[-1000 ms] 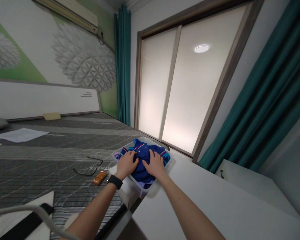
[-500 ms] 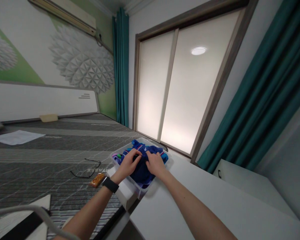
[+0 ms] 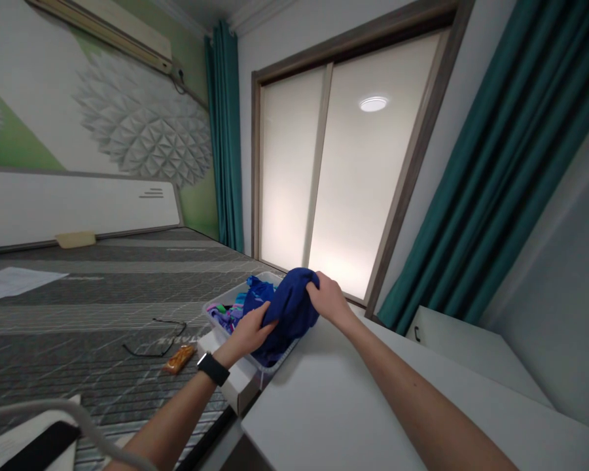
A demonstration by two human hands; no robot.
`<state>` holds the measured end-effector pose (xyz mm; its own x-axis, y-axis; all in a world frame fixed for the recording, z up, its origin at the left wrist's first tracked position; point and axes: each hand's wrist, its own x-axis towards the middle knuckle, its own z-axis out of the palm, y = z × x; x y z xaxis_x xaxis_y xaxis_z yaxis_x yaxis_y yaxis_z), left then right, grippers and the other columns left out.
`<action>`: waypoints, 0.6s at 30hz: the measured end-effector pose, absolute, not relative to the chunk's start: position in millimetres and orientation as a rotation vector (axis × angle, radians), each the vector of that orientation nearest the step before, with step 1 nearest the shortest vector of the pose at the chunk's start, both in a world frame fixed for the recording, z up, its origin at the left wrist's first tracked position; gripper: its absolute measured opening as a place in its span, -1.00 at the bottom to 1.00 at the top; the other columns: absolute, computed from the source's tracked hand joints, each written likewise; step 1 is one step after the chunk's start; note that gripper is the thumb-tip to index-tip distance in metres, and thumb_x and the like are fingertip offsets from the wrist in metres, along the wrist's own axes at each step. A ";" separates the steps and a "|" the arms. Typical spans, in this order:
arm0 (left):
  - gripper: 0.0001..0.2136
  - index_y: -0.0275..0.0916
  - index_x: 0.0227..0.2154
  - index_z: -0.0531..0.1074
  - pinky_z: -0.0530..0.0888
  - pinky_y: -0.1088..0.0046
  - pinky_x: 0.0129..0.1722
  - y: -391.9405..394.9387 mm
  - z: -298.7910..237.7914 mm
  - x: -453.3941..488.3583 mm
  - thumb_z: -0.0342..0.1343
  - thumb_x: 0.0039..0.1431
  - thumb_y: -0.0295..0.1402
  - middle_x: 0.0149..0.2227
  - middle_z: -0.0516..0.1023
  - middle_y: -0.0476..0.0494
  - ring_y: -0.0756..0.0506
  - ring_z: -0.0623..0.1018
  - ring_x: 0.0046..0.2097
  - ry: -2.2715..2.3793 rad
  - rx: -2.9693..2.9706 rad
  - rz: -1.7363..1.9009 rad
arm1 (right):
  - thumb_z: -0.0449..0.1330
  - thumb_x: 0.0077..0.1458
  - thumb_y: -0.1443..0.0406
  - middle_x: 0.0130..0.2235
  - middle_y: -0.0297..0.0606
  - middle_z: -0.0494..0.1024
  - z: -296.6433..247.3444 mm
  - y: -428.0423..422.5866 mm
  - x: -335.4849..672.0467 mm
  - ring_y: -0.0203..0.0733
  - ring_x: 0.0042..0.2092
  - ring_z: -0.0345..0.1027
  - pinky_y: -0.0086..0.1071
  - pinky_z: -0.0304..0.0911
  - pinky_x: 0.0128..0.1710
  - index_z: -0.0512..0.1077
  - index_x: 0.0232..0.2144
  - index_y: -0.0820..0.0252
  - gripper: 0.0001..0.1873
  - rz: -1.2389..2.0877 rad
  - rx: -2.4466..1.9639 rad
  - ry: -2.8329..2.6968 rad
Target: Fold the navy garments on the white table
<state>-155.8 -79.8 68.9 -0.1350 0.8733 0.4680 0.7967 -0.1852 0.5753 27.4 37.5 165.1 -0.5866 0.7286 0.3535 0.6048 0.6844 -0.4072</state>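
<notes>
So the main surface here is a bed with a grey striped cover; far left there's a yellowish block by the headboard, then a white paper, with folded-out glasses and an orangey snack packet just beside each other nearer the right edge; near left, a pale flat thing with a black strip. Right of that, a white box sits under a plastic bin, right by a white tabletop; can't tell if that supports the bin too.
</notes>
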 end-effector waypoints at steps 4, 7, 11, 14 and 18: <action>-0.62 -0.22 0.04 0.41 0.34 0.19 0.14 -72.8 73.5 -145.6 -0.09 0.27 -0.20 0.05 0.52 -0.15 -0.21 0.46 0.10 1.799 1.689 1.478 | 0.01 0.20 0.26 -0.05 -0.02 0.46 140.4 34.6 38.2 0.01 0.00 0.32 -0.20 0.14 -0.03 0.33 0.01 0.28 -0.64 0.220 -1.048 -2.541; -0.56 -0.26 0.08 0.39 0.40 0.21 0.09 -73.9 84.0 -136.9 -0.04 0.22 -0.16 0.01 0.55 -0.17 -0.20 0.49 0.07 1.640 1.304 1.663 | 0.16 0.10 0.20 0.18 0.06 0.25 122.7 29.3 42.6 0.07 0.17 0.15 -0.15 0.08 0.09 -0.03 0.29 0.25 -0.22 0.292 -0.811 -2.651; -0.53 -0.25 0.03 0.44 0.43 0.19 0.06 -77.0 93.8 -126.0 0.10 0.11 -0.11 -0.04 0.58 -0.18 -0.24 0.54 0.00 1.529 1.183 1.619 | 0.26 0.01 0.11 0.24 0.07 0.16 109.7 17.5 37.2 0.12 0.19 0.12 -0.10 0.07 0.11 -0.27 0.35 0.17 0.06 0.351 -0.690 -2.701; -0.55 -0.25 -0.03 0.47 0.37 0.14 0.12 -78.9 93.5 -125.2 0.14 0.09 -0.08 -0.02 0.57 -0.18 -0.27 0.50 0.04 1.637 1.434 1.487 | 0.18 0.04 0.32 0.12 -0.01 0.35 108.0 13.6 32.4 0.05 0.10 0.26 -0.15 0.11 0.07 -0.08 0.32 0.16 -0.15 0.277 -0.760 -2.666; -0.42 -0.26 0.15 0.27 0.21 0.11 0.23 -82.4 86.6 -135.1 0.13 0.12 -0.07 0.15 0.40 -0.26 -0.27 0.36 0.18 1.838 1.667 1.402 | 0.09 0.04 0.38 0.00 -0.18 0.49 122.0 20.0 35.3 -0.06 0.00 0.36 -0.27 0.18 -0.03 0.26 0.11 0.11 -0.46 0.337 -0.810 -2.526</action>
